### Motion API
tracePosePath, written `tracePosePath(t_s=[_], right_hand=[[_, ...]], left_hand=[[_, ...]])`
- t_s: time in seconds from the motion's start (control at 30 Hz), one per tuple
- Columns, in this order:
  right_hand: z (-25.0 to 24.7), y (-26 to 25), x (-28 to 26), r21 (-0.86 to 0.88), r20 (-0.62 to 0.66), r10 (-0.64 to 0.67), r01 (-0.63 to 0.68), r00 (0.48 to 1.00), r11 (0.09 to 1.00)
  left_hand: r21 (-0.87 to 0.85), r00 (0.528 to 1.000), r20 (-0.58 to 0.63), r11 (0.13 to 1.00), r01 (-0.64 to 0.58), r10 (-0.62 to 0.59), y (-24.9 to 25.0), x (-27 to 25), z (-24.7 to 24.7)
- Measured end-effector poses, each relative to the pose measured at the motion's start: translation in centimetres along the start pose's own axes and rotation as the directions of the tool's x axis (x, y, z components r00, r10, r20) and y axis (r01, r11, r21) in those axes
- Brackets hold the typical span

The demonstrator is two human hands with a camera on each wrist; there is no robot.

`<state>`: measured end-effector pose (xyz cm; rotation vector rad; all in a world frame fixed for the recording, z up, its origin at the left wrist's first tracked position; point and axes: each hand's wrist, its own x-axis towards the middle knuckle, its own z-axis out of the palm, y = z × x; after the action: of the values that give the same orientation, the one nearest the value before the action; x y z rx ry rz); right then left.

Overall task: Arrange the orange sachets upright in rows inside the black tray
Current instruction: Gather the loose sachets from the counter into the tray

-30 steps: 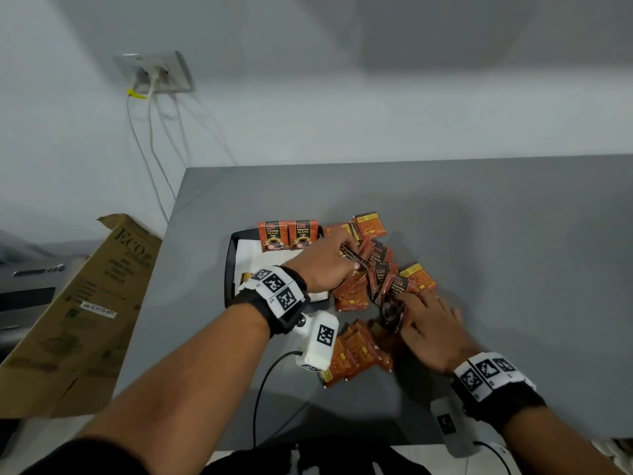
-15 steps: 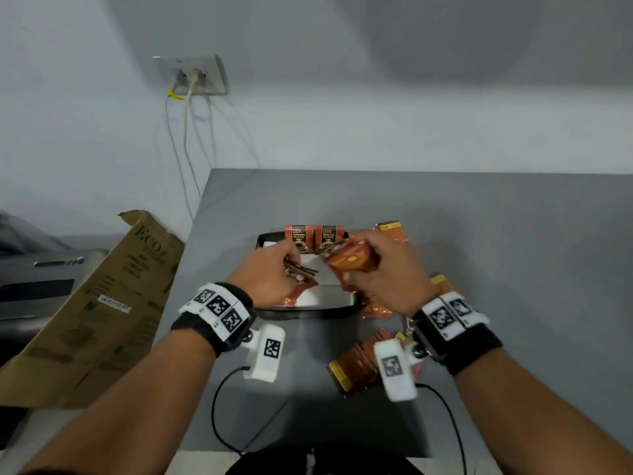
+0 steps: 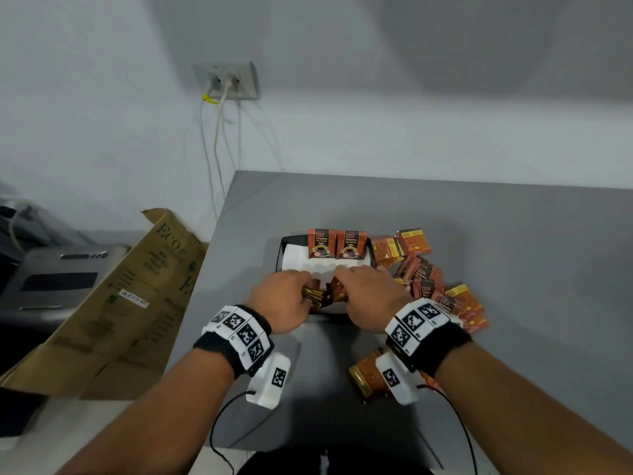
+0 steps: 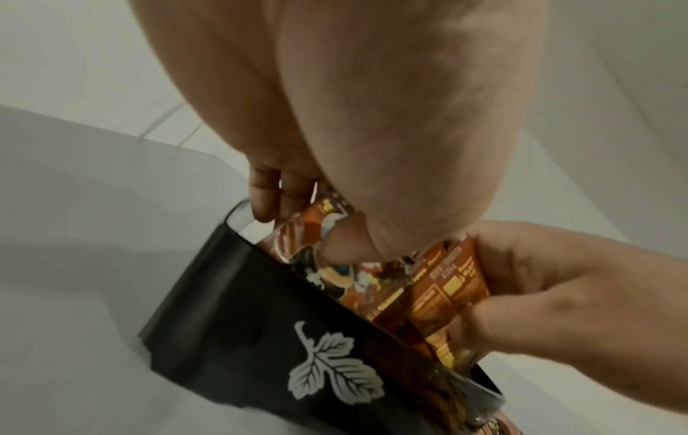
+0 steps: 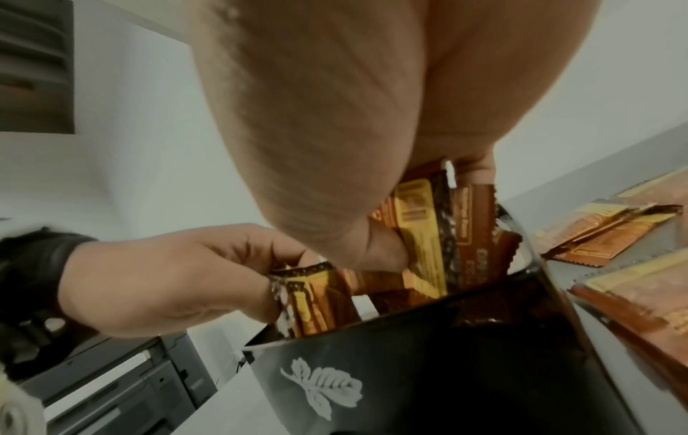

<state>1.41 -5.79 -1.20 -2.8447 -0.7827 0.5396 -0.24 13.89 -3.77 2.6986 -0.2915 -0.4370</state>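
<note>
The black tray [image 3: 281,250] sits on the grey table, its near wall [image 4: 238,312] printed with a white leaf. Two orange sachets [image 3: 335,244] stand upright at its far end. My left hand [image 3: 286,299] pinches a few sachets [image 4: 297,238] over the tray's near end. My right hand [image 3: 364,296] grips another bunch of sachets [image 5: 428,235] beside it, thumb and fingers curled round them. Both bunches hang just inside the near wall [image 5: 428,347]. Loose sachets [image 3: 428,279] lie in a heap right of the tray.
More sachets [image 3: 368,375] lie near the table's front edge under my right wrist. A cardboard box [image 3: 113,303] leans off the table's left side beside a grey printer [image 3: 58,282]. Cables hang from a wall socket [image 3: 226,80] behind.
My right hand picked a bunch of sachets from the heap and brought it over the tray. Both hands have since lowered their sachets to the tray's near end.
</note>
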Motion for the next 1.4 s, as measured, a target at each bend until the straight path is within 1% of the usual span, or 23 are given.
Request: tracePosePath(t_s=[0.1,0.2,0.37,0.47,0.57,0.67,0.77,0.83,0.9,1.07,1.17,1.3,1.4], right_hand=[[0.5,-0.4,0.0,-0.008,0.022,0.022,-0.021,1.000,1.000],[1.1,-0.7,0.1,-0.004,0.025,0.024,-0.024,0.999,1.000],[1.1,-0.5,-0.1,0.036,0.086,0.036,-0.039,0.996,0.999],[1.2,-0.3,-0.2,0.005,0.089,0.025,-0.026,0.996,1.000],[1.4,-0.4,-0.5,-0.027,0.079,0.005,-0.002,0.997,1.000],[1.0,-0.5,-1.0,0.046,0.032,0.013,-0.014,0.999,0.999],[0.9,-0.3,-1.2,0.133,0.073,0.055,-0.065,0.996,0.989],[1.5,-0.3,-1.0,0.110,0.051,0.040,-0.045,0.998,0.993],[2.3,-0.4,-0.9,0.057,0.039,0.024,-0.027,0.999,0.998],[3.0,-0.1,-1.3,0.112,0.011,0.008,-0.009,1.000,0.994],[3.1,0.2,-1.1,0.105,-0.016,0.015,-0.014,1.000,0.994],[2.8,0.2,-0.8,0.071,-0.004,0.013,-0.012,1.000,0.997],[2.9,-0.1,-0.8,0.038,-0.008,0.008,-0.008,1.000,0.999]], left_hand=[[0.044,0.997,-0.053,0.998,0.050,-0.048,-0.4,-0.4,0.3],[0.151,0.994,-0.109,0.988,0.040,-0.024,-0.4,-0.8,0.7],[0.209,0.994,-0.101,0.978,-0.013,0.035,-0.3,-1.2,0.9],[0.172,0.992,-0.125,0.985,-0.004,0.026,-0.6,-1.1,0.8],[0.194,0.993,-0.101,0.980,-0.043,0.063,-0.8,-1.4,1.4],[0.219,0.990,-0.098,0.973,-0.076,0.100,-0.8,-1.9,1.9],[0.205,0.986,-0.112,0.974,-0.097,0.122,-0.5,-1.9,1.6],[0.212,0.984,-0.102,0.970,-0.119,0.143,-0.2,-2.0,1.8],[0.215,0.984,-0.105,0.970,-0.116,0.141,0.0,-2.0,2.0],[0.190,0.985,-0.134,0.978,-0.082,0.109,0.2,-2.1,1.9],[0.181,0.987,-0.129,0.981,-0.074,0.098,0.4,-2.0,1.6],[0.147,0.989,-0.108,0.986,-0.080,0.096,0.5,-2.0,1.0],[0.140,0.985,-0.131,0.986,-0.096,0.114,0.7,-2.5,1.1]])
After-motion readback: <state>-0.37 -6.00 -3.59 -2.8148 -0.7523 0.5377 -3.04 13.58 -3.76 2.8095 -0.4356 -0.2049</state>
